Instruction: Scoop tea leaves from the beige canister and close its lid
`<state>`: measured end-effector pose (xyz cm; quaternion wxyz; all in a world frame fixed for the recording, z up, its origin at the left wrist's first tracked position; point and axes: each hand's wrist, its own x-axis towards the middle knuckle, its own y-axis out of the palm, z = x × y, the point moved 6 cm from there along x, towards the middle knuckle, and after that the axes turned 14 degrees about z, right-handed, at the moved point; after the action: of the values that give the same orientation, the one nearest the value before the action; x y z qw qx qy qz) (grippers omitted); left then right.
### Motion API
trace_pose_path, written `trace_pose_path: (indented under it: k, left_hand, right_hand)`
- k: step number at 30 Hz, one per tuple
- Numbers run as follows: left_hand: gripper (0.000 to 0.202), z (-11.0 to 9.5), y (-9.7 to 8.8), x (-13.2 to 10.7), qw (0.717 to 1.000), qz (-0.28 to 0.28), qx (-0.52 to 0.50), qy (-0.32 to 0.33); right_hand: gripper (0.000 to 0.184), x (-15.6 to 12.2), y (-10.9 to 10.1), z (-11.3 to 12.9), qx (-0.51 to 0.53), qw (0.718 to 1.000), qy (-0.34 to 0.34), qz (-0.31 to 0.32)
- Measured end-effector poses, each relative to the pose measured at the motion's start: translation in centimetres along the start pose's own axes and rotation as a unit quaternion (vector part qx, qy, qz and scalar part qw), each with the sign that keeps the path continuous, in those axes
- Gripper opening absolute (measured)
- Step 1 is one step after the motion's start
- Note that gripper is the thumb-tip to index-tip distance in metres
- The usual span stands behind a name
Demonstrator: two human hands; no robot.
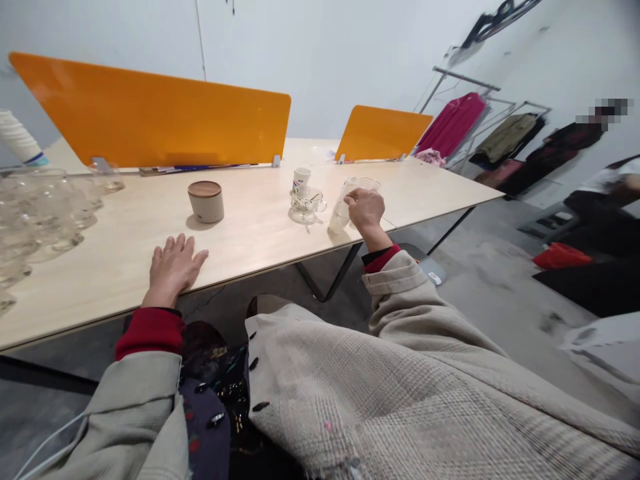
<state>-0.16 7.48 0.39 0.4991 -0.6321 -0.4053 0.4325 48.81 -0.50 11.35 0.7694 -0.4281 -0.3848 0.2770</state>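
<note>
Right hand (367, 208) is wrapped around a clear glass pitcher (345, 203), fingers curled over its rim and side, and the pitcher sits tilted a bit on the wooden table (250, 233), close to the near edge. Just left of the pitcher there's a small glass cup on a saucer (306, 203), and right behind that cup a white paper cup (301, 178). Further left of the pitcher, well apart from it, stands a beige canister with a wooden lid (205, 201). Left hand (173, 267) holds nothing, it's lying flat on the table near the front edge with the fingers spread loosely, a good way left of the pitcher and just in front of the canister. Way over on the far left of the table there's a cluster of clear glassware (40, 213). Behind the pitcher, orange divider panels (150, 113) stand upright along the table's back side, and off to its right is a clothes rack (480, 127) with hanging garments.
</note>
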Motion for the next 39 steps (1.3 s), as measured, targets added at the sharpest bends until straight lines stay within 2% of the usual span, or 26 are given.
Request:
trace_pose_path:
  k: [5, 10, 13, 15, 17, 19, 21, 23, 26, 28, 31, 35, 39]
  left_hand:
    - [0.078, 0.3, 0.2, 0.3, 1.0, -0.008, -0.006, -0.001]
    - [0.08, 0.2, 0.2, 0.1, 1.0, 0.014, -0.016, -0.01]
    - [0.08, 0.0, 0.1, -0.1, 1.0, 0.019, -0.018, -0.011]
    - [0.08, -0.1, 0.1, -0.3, 1.0, 0.021, -0.017, -0.013]
    - [0.079, -0.2, 0.0, -0.4, 1.0, 0.022, -0.015, -0.014]
    - [0.078, -0.3, 0.0, -0.5, 1.0, 0.024, -0.013, -0.013]
    - [0.078, -0.3, 0.1, -0.5, 0.999, 0.027, -0.015, -0.013]
    - [0.078, -0.3, 0.1, -0.5, 0.999, 0.03, -0.018, -0.012]
    - [0.079, -0.3, 0.1, -0.6, 1.0, 0.022, -0.016, -0.009]
    - [0.078, -0.3, 0.1, -0.6, 1.0, 0.016, -0.015, -0.007]
    - [0.076, -0.3, 0.2, -0.7, 1.0, 0.011, -0.018, -0.009]
    - [0.075, -0.4, 0.3, -0.7, 1.0, 0.008, -0.015, -0.001]
    - [0.074, -0.4, 0.3, -0.9, 1.0, 0.003, -0.014, 0.001]
  right_hand:
    - [0.027, 1.1, -0.3, -0.7, 0.03, 0.999, -0.016, 0.007]
    - [0.028, 1.4, -0.7, -0.4, 0.038, 0.997, -0.061, 0.001]
    - [0.029, 1.1, -1.6, -0.5, 0.046, 0.997, -0.048, -0.029]
    - [0.029, 0.4, -3.0, -0.3, 0.044, 0.996, -0.039, -0.067]
    - [0.031, -0.9, -4.8, 0.4, 0.048, 0.99, -0.055, -0.12]
    - [0.033, -2.4, -6.2, 1.9, 0.066, 0.98, -0.106, -0.156]
    - [0.032, -4.0, -6.2, 4.4, 0.106, 0.968, -0.174, -0.146]
    - [0.031, -5.4, -4.5, 7.9, 0.166, 0.954, -0.233, -0.093]
    - [0.021, -7.1, 0.5, 14.4, 0.243, 0.921, -0.302, 0.031]
    - [0.017, -8.1, 4.1, 18.4, 0.244, 0.912, -0.321, 0.073]
    - [0.02, -9.1, 8.9, 23.3, 0.231, 0.895, -0.348, 0.156]
    - [0.023, -10.1, 12.7, 26.9, 0.197, 0.88, -0.374, 0.215]
    - [0.027, -10.6, 14.5, 28.5, 0.167, 0.877, -0.386, 0.233]
